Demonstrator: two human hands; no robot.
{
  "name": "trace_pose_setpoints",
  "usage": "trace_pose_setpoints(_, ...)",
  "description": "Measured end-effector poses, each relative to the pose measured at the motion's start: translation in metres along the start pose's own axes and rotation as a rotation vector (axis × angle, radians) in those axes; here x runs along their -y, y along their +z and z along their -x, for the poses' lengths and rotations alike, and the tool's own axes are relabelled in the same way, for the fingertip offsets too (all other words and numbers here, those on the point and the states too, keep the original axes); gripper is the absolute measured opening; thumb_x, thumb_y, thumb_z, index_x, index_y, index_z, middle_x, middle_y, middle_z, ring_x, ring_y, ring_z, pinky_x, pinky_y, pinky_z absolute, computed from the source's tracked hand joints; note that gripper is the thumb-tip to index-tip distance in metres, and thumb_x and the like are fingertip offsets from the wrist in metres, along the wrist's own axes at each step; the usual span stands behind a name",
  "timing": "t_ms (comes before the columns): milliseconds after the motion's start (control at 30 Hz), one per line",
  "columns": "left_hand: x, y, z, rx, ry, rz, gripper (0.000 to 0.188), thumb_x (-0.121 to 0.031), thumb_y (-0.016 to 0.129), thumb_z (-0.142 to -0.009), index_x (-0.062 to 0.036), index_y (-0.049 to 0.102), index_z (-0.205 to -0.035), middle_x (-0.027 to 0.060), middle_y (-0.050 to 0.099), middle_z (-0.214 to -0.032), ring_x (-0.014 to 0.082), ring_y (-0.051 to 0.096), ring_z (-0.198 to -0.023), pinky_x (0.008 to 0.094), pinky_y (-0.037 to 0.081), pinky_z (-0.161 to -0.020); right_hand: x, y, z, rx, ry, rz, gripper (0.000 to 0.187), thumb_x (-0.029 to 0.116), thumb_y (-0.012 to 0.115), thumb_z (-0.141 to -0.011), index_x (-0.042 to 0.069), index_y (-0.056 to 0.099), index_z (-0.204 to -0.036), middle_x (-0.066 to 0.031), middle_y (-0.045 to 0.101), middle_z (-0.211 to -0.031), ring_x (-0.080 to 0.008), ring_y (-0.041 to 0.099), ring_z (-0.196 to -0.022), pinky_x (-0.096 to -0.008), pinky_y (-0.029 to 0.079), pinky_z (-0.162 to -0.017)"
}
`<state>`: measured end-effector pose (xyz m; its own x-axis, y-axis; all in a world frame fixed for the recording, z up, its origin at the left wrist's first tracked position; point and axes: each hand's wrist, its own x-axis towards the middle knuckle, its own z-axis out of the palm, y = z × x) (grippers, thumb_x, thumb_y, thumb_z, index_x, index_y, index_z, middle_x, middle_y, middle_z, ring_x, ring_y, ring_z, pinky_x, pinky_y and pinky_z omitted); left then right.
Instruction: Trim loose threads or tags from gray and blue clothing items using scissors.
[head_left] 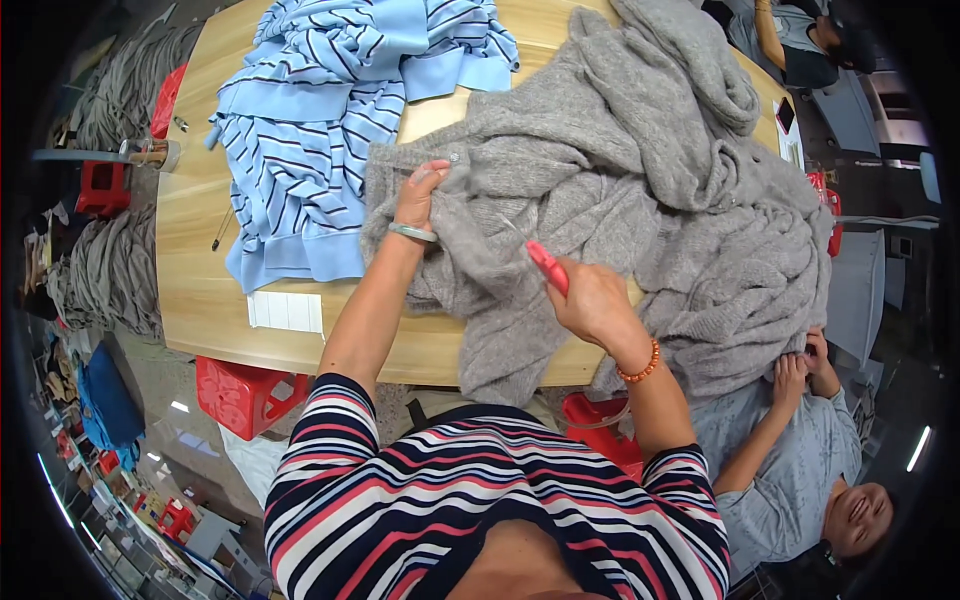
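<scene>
My left hand (421, 196), with a pale bangle at its wrist, grips the edge of a grey knitted garment (600, 130) near its ribbed band. Its fingers are bent into the wool. Closed round a red-handled tool (545, 266), my right hand (596, 308) holds the thin metal tip over the grey knit, pointing up and left. I cannot make out the tip's exact kind. The grey knitwear lies in loose folds across the table's middle and right. Just left of it is a pile of light blue striped knitwear (310, 150).
On the wooden table (190, 240) lie white paper slips (285, 312) and, at the far right, a phone (784, 115). At the right, a co-worker's hands (800, 366) touch the grey pile. A red stool (245, 393) stands by the front edge. Another person (790, 40) is at the far right.
</scene>
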<state>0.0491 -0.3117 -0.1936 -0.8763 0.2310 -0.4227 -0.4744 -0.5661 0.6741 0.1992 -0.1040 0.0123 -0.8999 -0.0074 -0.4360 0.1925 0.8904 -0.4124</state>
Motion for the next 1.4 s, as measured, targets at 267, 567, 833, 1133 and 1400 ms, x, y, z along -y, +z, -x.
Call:
trace_pose_setpoints(267, 0.0, 0.015, 0.02, 0.003, 0.047, -0.106, 0.019, -0.003, 0.068, -0.077, -0.0055, 0.065, -0.096, 0.0019, 0.063, -0.091, 0.0126, 0.058, -0.087, 0.0277, 0.046, -0.081, 0.002, -0.002, 0.006, -0.055, 0.068, -0.033, 0.022, 0.021, 0.061, -0.082, 0.003, 0.061, -0.094, -0.0242, 0.063, -0.075, -0.0418, 0.062, -0.074, -0.049, 0.049, -0.069)
trace_pose_setpoints(567, -0.019, 0.039, 0.029, 0.156, 0.294, -0.71, 0.05, -0.006, 0.072, -0.074, -0.0062, 0.054, -0.121, 0.008, 0.062, -0.101, 0.0213, 0.057, -0.096, 0.0357, 0.046, -0.088, -0.023, 0.019, 0.039, 0.06, -0.187, -0.08, 0.018, 0.021, 0.059, -0.083, 0.007, 0.061, -0.094, -0.0211, 0.062, -0.068, -0.0402, 0.062, -0.067, -0.0497, 0.049, -0.062)
trace_pose_setpoints(833, -0.059, 0.021, -0.05, -0.059, 0.317, -1.972, 0.085, -0.037, 0.069, -0.07, -0.0064, 0.034, -0.141, 0.0196, 0.054, -0.128, 0.0364, 0.046, -0.123, 0.0522, 0.03, -0.103, -0.034, 0.035, 0.07, -0.051, 0.011, -0.052, 0.017, 0.02, 0.059, -0.083, 0.008, 0.06, -0.096, -0.0222, 0.062, -0.069, -0.0406, 0.062, -0.068, -0.0496, 0.049, -0.064)
trace_pose_setpoints(1133, -0.105, 0.044, 0.046, 0.328, 0.566, -2.17, 0.029, -0.018, 0.063, -0.076, -0.0014, 0.061, -0.1, 0.0182, 0.063, -0.101, 0.0371, 0.062, -0.09, 0.043, 0.047, -0.084, -0.036, 0.039, 0.093, -0.113, 0.094, -0.063, 0.019, 0.022, 0.059, -0.085, 0.01, 0.059, -0.099, -0.0205, 0.063, -0.074, -0.0414, 0.062, -0.073, -0.0501, 0.048, -0.066)
trace_pose_setpoints(1400, -0.257, 0.112, 0.232, 0.556, 0.785, -0.763, 0.059, -0.029, 0.058, -0.089, 0.0039, 0.04, -0.135, 0.0149, 0.052, -0.128, 0.024, 0.054, -0.112, 0.0353, 0.043, -0.098, 0.03, 0.019, 0.092, -0.145, -0.19, -0.063, 0.012, 0.011, 0.058, -0.077, 0.007, 0.06, -0.089, -0.0173, 0.064, -0.073, -0.0378, 0.064, -0.073, -0.0487, 0.048, -0.065)
